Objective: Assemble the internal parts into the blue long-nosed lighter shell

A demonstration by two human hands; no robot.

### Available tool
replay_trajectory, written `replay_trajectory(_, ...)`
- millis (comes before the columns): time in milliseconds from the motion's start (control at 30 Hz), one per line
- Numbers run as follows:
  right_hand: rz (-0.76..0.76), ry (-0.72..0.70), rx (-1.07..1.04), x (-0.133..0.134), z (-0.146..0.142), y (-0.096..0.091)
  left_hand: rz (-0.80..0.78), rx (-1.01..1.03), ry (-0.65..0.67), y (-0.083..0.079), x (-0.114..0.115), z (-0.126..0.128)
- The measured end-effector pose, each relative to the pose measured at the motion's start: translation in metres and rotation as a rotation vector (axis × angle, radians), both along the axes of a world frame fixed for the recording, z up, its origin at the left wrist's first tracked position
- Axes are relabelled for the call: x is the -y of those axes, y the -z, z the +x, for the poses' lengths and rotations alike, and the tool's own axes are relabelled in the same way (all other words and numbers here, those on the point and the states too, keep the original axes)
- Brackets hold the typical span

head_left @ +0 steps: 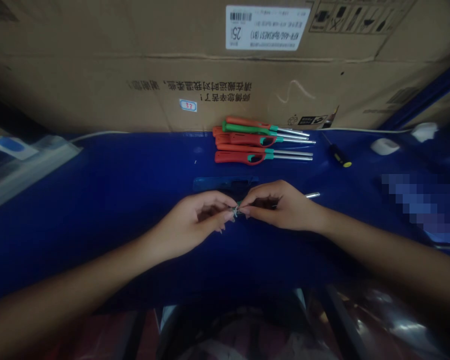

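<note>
My left hand (197,222) and my right hand (281,205) meet over the blue table (116,200), fingertips pinched together on a small greenish part (237,210). A thin metal rod (312,195) sticks out to the right from under my right hand. Just behind my hands lies a blue lighter shell (225,183), flat on the table. Farther back, a stack of several red, orange and green long-nosed lighters (255,142) rests with metal tubes pointing right.
A large cardboard box (210,65) stands along the back of the table. A small screwdriver with a yellow-black handle (337,155) lies right of the lighters. Two white objects (384,146) sit at the far right, a clear plastic bag (26,162) at the left.
</note>
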State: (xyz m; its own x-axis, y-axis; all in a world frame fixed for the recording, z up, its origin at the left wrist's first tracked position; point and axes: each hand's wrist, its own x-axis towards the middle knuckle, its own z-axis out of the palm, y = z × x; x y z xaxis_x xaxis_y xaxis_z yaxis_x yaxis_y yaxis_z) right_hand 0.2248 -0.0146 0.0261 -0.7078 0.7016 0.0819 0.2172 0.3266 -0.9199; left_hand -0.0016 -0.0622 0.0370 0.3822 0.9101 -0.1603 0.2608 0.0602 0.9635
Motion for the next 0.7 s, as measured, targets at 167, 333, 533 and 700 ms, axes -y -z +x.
replay_trajectory(167,-0.035,-0.009,0.001,0.0007,-0.0006,-0.0003,-0.014,0.023,0.001,-0.0003,0.0004,0.0005)
replay_trajectory(333,-0.029,0.000,0.020,0.0010,-0.0008,-0.0001,-0.007,0.051,-0.004,0.0028,0.0005,0.0004)
replay_trajectory(533,0.000,-0.024,0.012,0.0018,-0.0009,0.0007,-0.036,0.073,-0.032,0.0068,0.0011,-0.0007)
replay_trajectory(700,0.019,-0.020,-0.001,0.0023,-0.0025,0.0023,-0.026,0.064,-0.046,0.0086,0.0020,0.0002)
